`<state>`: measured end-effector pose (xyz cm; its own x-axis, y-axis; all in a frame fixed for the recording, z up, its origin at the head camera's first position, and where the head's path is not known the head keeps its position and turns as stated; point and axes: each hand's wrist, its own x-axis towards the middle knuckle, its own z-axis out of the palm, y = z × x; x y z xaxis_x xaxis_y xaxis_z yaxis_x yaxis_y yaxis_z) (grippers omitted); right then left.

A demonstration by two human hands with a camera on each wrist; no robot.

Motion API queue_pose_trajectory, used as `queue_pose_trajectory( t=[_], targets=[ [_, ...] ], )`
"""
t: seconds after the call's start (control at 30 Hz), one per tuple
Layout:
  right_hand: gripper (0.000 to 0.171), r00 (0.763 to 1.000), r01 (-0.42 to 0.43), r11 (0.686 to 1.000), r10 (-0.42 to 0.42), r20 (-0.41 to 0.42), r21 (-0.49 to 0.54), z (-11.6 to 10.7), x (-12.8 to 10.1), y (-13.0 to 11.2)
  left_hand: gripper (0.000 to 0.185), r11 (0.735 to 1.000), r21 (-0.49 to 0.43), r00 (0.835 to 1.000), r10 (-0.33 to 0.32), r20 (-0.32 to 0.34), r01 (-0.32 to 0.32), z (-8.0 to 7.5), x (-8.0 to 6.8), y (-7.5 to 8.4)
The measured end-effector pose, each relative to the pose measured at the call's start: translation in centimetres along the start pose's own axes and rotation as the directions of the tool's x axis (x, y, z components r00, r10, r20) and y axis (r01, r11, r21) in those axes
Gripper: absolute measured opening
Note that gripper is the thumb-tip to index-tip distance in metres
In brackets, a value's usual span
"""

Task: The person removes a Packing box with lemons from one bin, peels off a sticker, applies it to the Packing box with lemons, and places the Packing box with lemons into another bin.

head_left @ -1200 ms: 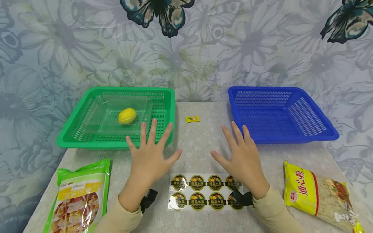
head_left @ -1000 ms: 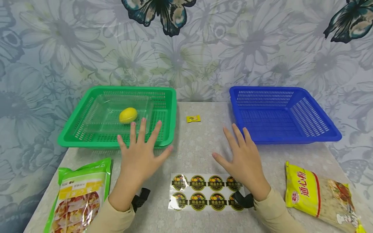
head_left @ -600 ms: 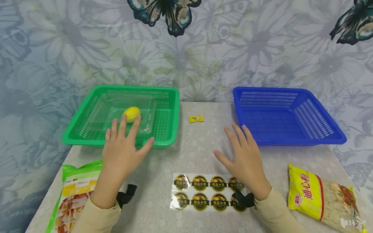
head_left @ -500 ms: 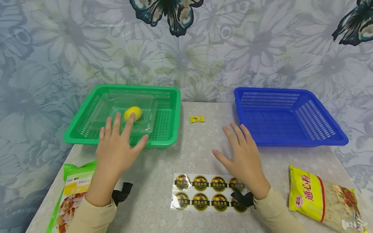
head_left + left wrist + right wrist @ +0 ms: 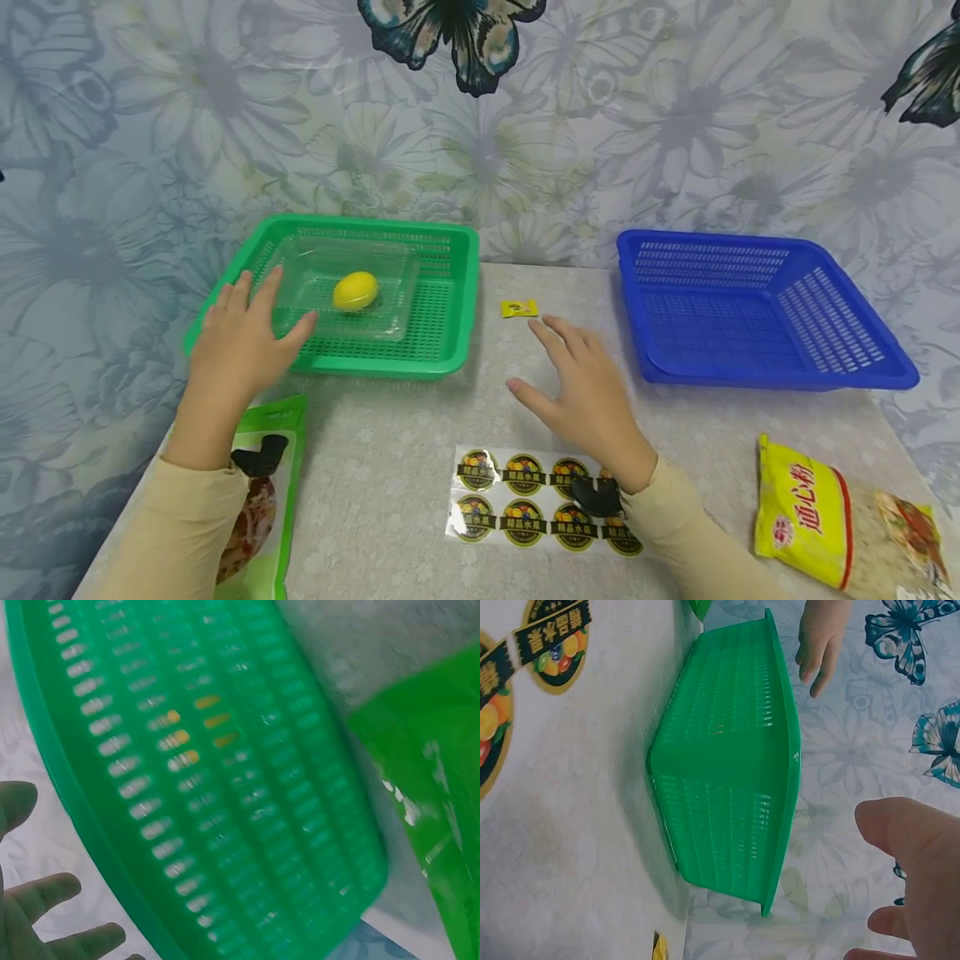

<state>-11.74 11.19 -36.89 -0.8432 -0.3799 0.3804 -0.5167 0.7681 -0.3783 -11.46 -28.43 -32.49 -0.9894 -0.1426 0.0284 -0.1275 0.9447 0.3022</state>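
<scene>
My left hand (image 5: 242, 342) hovers with spread fingers over the left front part of the green basket (image 5: 442, 367). In the left wrist view, its thumb and fingers show beside the basket's rim (image 5: 82, 844), holding nothing. Inside the basket lies a clear plastic box (image 5: 397, 317) with a yellow lemon (image 5: 356, 291). My right hand (image 5: 585, 387) is over the table between the two baskets, fingers extended and apart. Its fingertips come close to a small yellow-wrapped candy (image 5: 519, 309) in the head view. Below that hand lies a sheet of round fruit stickers (image 5: 523, 498), partly covered by the wrist strap.
A blue basket (image 5: 712, 333) stands at the right. A yellow bag of pasta (image 5: 840, 517) lies at the front right. A green food packet (image 5: 292, 492) at the front left is partly hidden by the left arm. A patterned wall (image 5: 487, 167) closes off the back.
The left hand has moved left, from the basket's front right corner past the lemon to its left side. The right hand has shifted left toward the candy. The head view has turned slightly left.
</scene>
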Motion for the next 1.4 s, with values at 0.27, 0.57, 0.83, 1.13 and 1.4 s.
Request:
queue_pose_trajectory(
  t=[0.27, 0.57, 0.83, 1.13, 1.4],
  targets=[
    [0.074, 0.998, 0.019, 0.996, -0.025, 0.059, 0.087, 1.2, 1.9, -1.8, 0.097, 0.999, -0.005, 0.999, -0.054, 0.006, 0.054, -0.9, 0.6, -2.8],
    [0.073, 0.992, 0.015, 0.980, -0.040, 0.119, 0.199, 2.2, 4.8, -3.3, 0.123, 0.996, -0.052, 0.994, -0.071, 0.080, 0.075, -1.1, 0.5, -5.2],
    [0.072, 0.981, 0.039, 0.963, -0.088, 0.174, 0.265, 2.5, 8.4, -4.9, 0.134, 0.985, -0.154, 0.982, -0.050, 0.185, 0.079, -0.6, 0.2, -6.6],
    [0.073, 0.955, 0.007, 0.959, -0.089, 0.282, 0.282, 3.8, 12.0, -6.0, 0.137, 0.979, -0.188, 0.979, -0.036, 0.203, 0.075, 0.2, -0.2, -7.6],
    [0.074, 0.922, -0.083, 0.949, -0.043, 0.386, 0.305, 5.1, 14.4, -6.4, 0.136, 0.976, -0.207, 0.979, -0.032, 0.199, 0.074, 0.3, -0.2, -8.7]
  ],
)
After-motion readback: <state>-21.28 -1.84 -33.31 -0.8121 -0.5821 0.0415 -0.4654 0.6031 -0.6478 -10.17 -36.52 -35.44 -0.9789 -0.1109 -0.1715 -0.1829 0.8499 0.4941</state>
